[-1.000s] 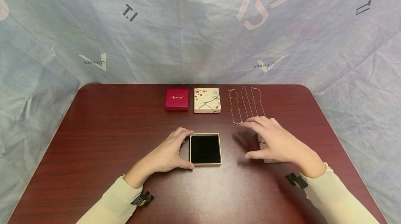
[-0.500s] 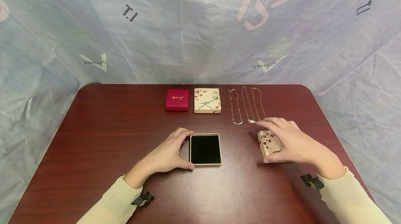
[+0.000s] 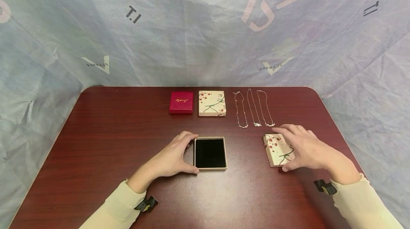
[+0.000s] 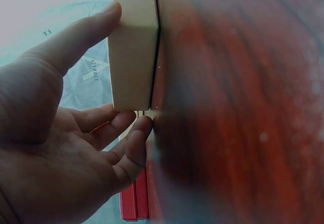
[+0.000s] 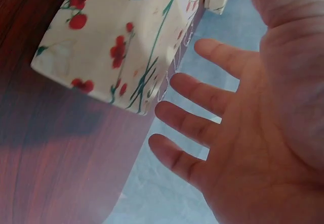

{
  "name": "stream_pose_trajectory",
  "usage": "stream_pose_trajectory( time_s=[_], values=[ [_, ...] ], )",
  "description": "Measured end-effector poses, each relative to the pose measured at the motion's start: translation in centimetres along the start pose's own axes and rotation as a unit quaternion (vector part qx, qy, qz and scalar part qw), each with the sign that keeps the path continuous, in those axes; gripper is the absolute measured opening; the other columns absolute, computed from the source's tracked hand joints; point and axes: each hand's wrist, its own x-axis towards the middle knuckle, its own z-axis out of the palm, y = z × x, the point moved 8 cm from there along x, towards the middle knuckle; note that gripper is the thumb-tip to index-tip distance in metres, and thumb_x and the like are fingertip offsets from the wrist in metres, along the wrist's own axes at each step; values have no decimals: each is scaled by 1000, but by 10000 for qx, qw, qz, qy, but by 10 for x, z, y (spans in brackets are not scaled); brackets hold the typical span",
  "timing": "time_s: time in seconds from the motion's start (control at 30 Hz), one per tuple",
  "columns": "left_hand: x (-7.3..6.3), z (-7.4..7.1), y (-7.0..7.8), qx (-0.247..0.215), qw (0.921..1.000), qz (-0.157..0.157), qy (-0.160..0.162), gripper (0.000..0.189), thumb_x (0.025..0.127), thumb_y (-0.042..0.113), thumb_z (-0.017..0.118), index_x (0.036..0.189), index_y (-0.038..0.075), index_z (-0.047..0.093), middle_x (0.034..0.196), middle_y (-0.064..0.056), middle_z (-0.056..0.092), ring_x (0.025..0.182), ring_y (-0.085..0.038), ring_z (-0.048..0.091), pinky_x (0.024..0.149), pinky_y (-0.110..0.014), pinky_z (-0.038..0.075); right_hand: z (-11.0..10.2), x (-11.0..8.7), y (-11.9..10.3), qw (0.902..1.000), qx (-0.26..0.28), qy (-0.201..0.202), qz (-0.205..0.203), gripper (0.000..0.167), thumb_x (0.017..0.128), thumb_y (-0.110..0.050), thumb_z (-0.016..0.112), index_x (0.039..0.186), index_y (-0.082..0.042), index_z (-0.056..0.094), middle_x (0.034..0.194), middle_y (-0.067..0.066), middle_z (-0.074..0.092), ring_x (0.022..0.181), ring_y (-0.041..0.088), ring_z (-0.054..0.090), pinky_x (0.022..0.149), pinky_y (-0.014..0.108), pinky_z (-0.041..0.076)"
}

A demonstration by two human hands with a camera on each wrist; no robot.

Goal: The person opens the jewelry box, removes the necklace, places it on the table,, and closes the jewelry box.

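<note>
A shallow box base (image 3: 213, 169) with a pale rim and black lining lies at the table's middle. My left hand (image 3: 169, 156) holds its left side, thumb at the near corner and fingers at the far corner. In the left wrist view the thumb lies on the plain beige wall of the box base (image 4: 132, 62). To the right sits a cream floral box lid (image 3: 276, 150) with red blossoms and a green ribbon print. Over its right side hovers my right hand (image 3: 312, 150), and the right wrist view shows its fingers spread and holding nothing beside the floral box lid (image 5: 111, 47).
At the back stand a closed red box (image 3: 180, 102) with gold lettering and a closed floral box (image 3: 212, 103). Right of them lie three necklaces, a left one (image 3: 243, 126), a middle one (image 3: 257, 124) and a right one (image 3: 270, 124). A grey cloth (image 3: 192, 37) hangs behind the table.
My right hand has moved right, uncovering most of the floral lid and the lower ends of the necklaces. The left hand and the box base have stayed put.
</note>
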Motion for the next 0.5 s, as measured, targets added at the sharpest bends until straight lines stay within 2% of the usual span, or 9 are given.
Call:
stream_pose_trajectory(
  time_s=[0.17,0.5],
  values=[
    [0,0,-1,-27,9999,-124,-54,105,69,31,101,153,1,48,143,-4,51,127,-21,52,109,-43,46,4,-2,7,9999,28,-121,81,125,53,-49,102,157,-9,46,148,17,50,133,43,47,94,66,43],
    [0,0,0,-6,9999,-128,-77,105,69,32,100,154,0,48,143,-4,51,129,-22,51,110,-43,46,14,-2,12,9997,69,-207,63,123,52,-43,103,155,-7,45,142,19,53,128,45,51,95,69,46]
  ],
)
